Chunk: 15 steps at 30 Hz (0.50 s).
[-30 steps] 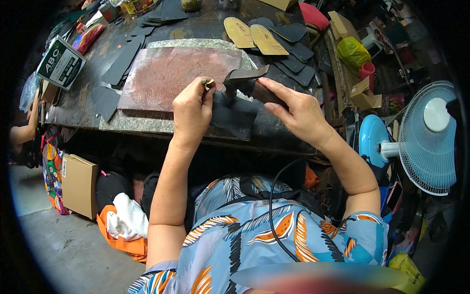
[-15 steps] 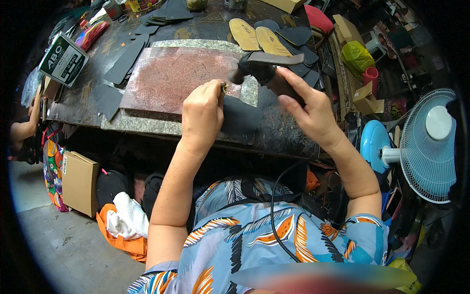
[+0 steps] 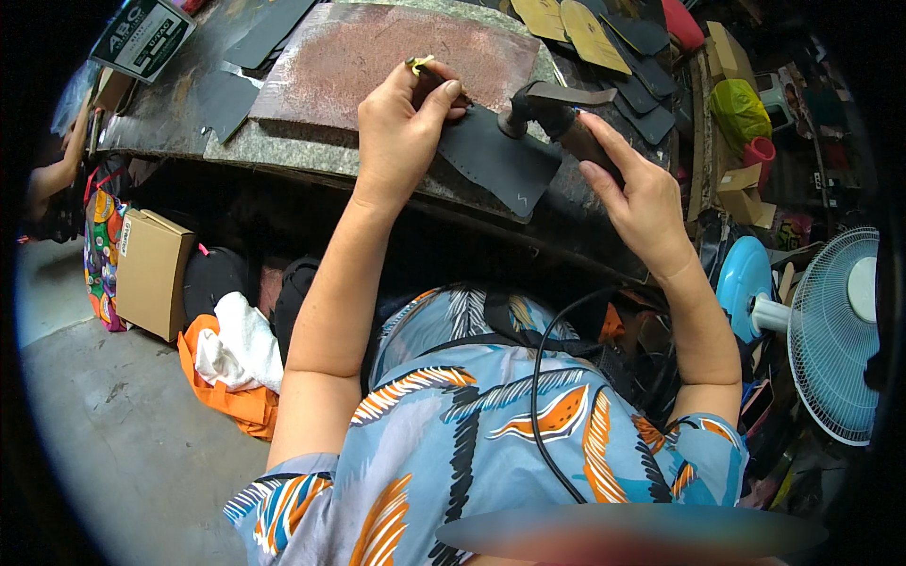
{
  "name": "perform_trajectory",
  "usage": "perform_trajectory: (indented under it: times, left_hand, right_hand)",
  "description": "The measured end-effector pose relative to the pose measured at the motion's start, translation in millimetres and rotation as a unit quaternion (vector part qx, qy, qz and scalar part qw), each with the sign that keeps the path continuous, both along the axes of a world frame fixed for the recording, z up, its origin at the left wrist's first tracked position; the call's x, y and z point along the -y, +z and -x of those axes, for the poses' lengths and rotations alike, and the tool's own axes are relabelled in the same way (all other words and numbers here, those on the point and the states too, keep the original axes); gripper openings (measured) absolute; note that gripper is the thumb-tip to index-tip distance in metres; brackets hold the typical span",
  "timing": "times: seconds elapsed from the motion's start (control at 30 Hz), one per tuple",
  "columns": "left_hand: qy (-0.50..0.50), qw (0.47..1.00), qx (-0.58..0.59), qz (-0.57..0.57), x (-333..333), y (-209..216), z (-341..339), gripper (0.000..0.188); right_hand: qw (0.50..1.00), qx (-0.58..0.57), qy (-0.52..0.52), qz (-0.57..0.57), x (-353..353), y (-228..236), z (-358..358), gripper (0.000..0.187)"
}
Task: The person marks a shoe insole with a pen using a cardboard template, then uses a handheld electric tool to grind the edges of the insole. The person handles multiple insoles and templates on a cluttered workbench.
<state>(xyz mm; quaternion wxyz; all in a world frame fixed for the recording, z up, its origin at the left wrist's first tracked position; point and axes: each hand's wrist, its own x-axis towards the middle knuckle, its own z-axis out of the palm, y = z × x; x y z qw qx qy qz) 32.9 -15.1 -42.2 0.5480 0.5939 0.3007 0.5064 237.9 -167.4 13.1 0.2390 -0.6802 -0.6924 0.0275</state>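
My left hand (image 3: 406, 127) grips a thin dark rod-like tool, seemingly a hole punch (image 3: 429, 72), with a bit of yellow tied near its top. It stands over the edge of a black shoe-sole-shaped sheet (image 3: 505, 162); its tip is hidden behind my fingers. That sheet lies partly on a worn reddish-brown board (image 3: 330, 61) and overhangs its near edge. In my right hand (image 3: 642, 203) is a hammer (image 3: 547, 108), its handle wrapped by my fingers and its head just over the black sheet, to the right of the punch.
Under the board lies a grey speckled slab (image 3: 250, 140). Yellow insoles (image 3: 590, 36) and black sole pieces (image 3: 651, 123) lie at the back right, more black pieces (image 3: 231, 111) at the left. A tin (image 3: 143, 38) stands far left; a blue fan (image 3: 840, 321) is at my right.
The view has tilted downward, so the bench sits higher. My left hand has turned, showing the thumb and more of the tool. The hammer has come lower, nearer the black sheet, which shows more.
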Motion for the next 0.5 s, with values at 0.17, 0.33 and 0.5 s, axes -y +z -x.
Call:
perform_trajectory:
  times: [0.17, 0.33, 0.5]
  left_hand:
    - [-0.016, 0.993, -0.104, -0.047, 0, 1, 4, 0.012]
    - [0.019, 0.985, -0.139, -0.097, -1, 3, 0, 0.010]
    - [0.053, 0.966, -0.192, -0.166, 4, 8, -6, 0.011]
  right_hand:
    - [1.000, -0.012, -0.015, 0.015, 1, 0, -2, 0.046]
    - [0.998, -0.047, -0.019, 0.042, -1, -4, -6, 0.044]
    - [0.982, -0.167, 0.050, -0.075, -7, 33, -8, 0.043]
